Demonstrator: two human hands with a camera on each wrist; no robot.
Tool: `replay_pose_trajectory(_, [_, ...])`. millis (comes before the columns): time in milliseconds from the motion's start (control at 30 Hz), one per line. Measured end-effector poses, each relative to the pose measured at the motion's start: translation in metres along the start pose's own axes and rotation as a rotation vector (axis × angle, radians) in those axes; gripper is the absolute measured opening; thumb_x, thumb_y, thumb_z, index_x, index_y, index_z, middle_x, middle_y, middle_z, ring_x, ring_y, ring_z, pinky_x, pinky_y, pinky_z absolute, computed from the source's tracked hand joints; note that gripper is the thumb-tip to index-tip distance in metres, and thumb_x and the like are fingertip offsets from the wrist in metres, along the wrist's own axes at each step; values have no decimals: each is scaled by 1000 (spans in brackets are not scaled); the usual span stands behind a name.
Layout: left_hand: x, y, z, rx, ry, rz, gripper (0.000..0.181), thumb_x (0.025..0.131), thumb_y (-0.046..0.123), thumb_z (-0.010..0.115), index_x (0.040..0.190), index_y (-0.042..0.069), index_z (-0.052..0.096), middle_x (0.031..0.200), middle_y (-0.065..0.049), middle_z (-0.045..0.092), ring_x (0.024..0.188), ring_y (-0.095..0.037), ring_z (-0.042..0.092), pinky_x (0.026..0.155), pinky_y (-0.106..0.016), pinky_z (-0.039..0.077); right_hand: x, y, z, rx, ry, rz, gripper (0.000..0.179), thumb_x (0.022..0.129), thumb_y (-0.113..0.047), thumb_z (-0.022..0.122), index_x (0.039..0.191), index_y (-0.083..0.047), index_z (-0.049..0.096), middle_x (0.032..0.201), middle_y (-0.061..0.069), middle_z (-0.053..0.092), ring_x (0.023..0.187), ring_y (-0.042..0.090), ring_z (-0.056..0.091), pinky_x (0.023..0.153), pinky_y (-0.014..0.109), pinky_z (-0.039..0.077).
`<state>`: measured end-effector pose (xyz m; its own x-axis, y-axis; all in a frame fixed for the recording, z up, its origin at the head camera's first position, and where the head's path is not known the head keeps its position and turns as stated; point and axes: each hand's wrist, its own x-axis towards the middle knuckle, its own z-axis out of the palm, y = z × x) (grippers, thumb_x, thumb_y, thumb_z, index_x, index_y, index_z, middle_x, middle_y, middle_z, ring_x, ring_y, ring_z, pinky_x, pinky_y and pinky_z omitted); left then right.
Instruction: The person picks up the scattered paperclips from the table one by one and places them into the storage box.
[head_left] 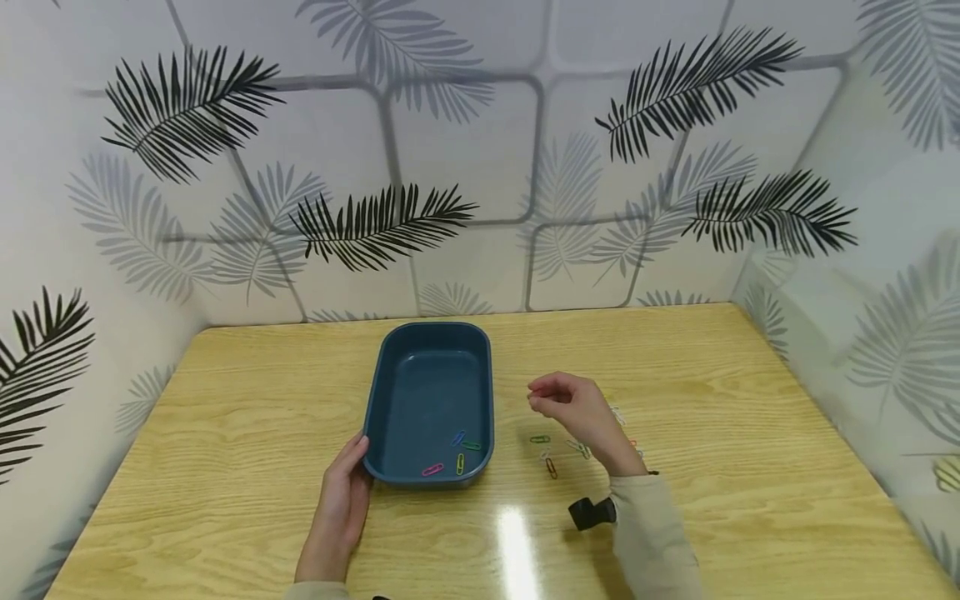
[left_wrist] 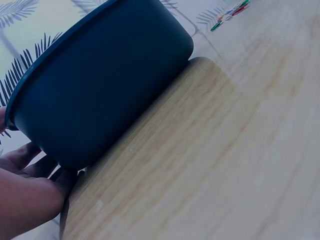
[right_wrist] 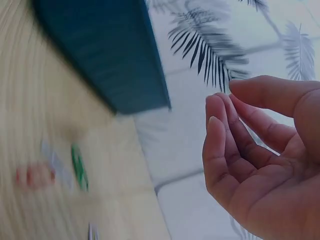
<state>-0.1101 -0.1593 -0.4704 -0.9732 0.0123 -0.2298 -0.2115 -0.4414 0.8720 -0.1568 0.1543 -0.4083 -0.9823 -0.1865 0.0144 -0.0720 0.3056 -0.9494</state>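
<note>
A dark blue plastic basin (head_left: pixel 431 392) stands on the table. My left hand (head_left: pixel 345 500) grips its near left corner, the thumb on the rim and the fingers against the outer wall, as the left wrist view shows. Inside lie a pink paper clip (head_left: pixel 432 470), a yellow paper clip (head_left: pixel 461 463), a green paper clip (head_left: pixel 471 446) and a blue paper clip (head_left: pixel 458 437). My right hand (head_left: pixel 581 412) hovers right of the basin, its fingers loosely bent and the thumb near the fingertips. In the right wrist view nothing shows between those fingers (right_wrist: pixel 216 135).
Below and around my right hand, several loose paper clips lie on the wooden table (head_left: pixel 247 417), among them a green clip (head_left: pixel 540 439) and an orange-brown clip (head_left: pixel 551 468). Some are partly hidden by the hand. A leaf-patterned backdrop (head_left: pixel 465 150) rises behind the table.
</note>
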Motion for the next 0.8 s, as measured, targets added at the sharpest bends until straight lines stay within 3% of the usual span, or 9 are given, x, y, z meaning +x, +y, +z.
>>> replay_pose_trajectory(333, [0, 0, -1, 0, -5, -1, 57, 106, 24, 37, 148, -10, 20, 152, -20, 23, 140, -24, 21, 116, -35, 13, -7, 25, -33, -185, 15, 37, 26, 92, -7, 65, 114, 8, 63, 101, 12, 67, 94, 26, 62, 81, 39, 52])
replay_pose_trajectory(800, [0, 0, -1, 13, -21, -9, 58, 106, 25, 37, 149, -9, 18, 154, -20, 20, 142, -24, 17, 116, -36, 10, -11, 44, -53, -467, 16, 165, 24, 86, -8, 69, 105, 7, 65, 87, 8, 63, 81, 24, 59, 72, 42, 50])
